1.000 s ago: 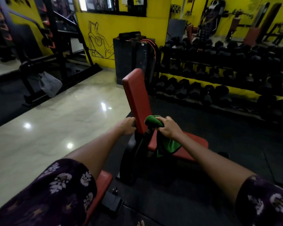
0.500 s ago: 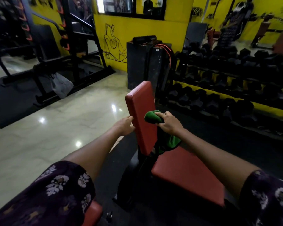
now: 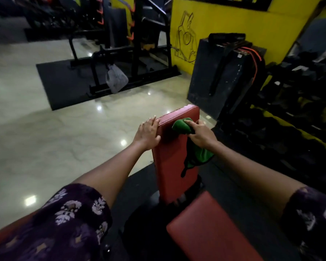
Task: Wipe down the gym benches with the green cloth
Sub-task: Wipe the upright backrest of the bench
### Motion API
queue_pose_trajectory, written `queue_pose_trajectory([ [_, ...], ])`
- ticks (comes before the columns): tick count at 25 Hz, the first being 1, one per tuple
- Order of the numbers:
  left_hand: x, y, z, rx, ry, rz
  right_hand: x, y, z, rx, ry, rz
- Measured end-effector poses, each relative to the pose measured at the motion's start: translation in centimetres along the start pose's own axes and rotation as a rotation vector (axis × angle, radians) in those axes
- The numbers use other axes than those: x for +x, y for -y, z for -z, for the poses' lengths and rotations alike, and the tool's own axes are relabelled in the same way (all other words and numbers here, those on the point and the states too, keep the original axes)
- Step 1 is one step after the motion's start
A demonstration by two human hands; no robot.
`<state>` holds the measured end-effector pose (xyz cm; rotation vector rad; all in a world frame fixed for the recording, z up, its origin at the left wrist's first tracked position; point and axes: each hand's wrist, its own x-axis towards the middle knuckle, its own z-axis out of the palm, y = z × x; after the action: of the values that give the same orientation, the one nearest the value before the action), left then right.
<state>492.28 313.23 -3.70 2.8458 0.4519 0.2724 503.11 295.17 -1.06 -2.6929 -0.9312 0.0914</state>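
A red padded bench stands in front of me, its backrest (image 3: 172,166) raised steeply and its seat pad (image 3: 211,228) lower right. My right hand (image 3: 201,134) grips the green cloth (image 3: 183,126) and presses it against the upper part of the backrest; a loose end of the cloth (image 3: 199,155) hangs below my wrist. My left hand (image 3: 148,133) lies flat with fingers spread on the backrest's top left edge, holding the pad. Both forearms reach out from dark floral sleeves.
A dumbbell rack (image 3: 299,113) runs along the right. A black box with orange straps (image 3: 226,72) stands just behind the bench. A black rack on a dark mat (image 3: 120,53) is at the back left. Shiny tile floor (image 3: 55,138) spreads to the left.
Both hands have slid up the backrest toward its top edge, the right one carrying the cloth. The left hand went from behind the pad to flat on its edge. The view moved closer.
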Motion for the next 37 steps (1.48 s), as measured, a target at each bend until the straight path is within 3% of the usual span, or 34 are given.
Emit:
queue_pose_trajectory([
  [6,5.1,-1.4,-3.2,0.012,-0.027,0.115,7.5,-1.6,0.8,0.071,-0.212,-0.032],
  [13,5.9,-0.5,-7.2,-0.008,-0.486,0.003,9.9,-1.1,-2.5,-0.176,-0.097,0.130],
  [18,7.2,0.2,-7.9,0.025,-0.589,-0.091,14.5,-1.6,-0.7,-0.118,-0.135,-0.109],
  [23,6.7,0.6,-8.5,0.008,-0.584,-0.090,13.6,0.6,-3.1,-0.111,-0.084,0.154],
  [26,6.8,0.5,-8.5,0.012,-0.612,-0.097,16.2,-3.7,-1.6,-0.065,-0.101,-0.034],
  [28,7.2,0.1,-8.4,0.001,-0.631,-0.095,17.9,-6.4,-0.6,0.061,-0.110,-0.258],
  [30,7.4,0.1,-8.5,-0.009,-0.643,-0.097,18.1,-6.7,-0.7,0.182,-0.127,-0.360],
  [35,7.4,0.9,-8.7,0.030,-0.648,-0.114,14.1,-2.8,-3.7,0.030,-0.228,0.035],
  [37,7.5,0.6,-8.6,0.017,-0.627,-0.084,15.1,-4.2,-3.0,0.016,-0.193,0.076],
])
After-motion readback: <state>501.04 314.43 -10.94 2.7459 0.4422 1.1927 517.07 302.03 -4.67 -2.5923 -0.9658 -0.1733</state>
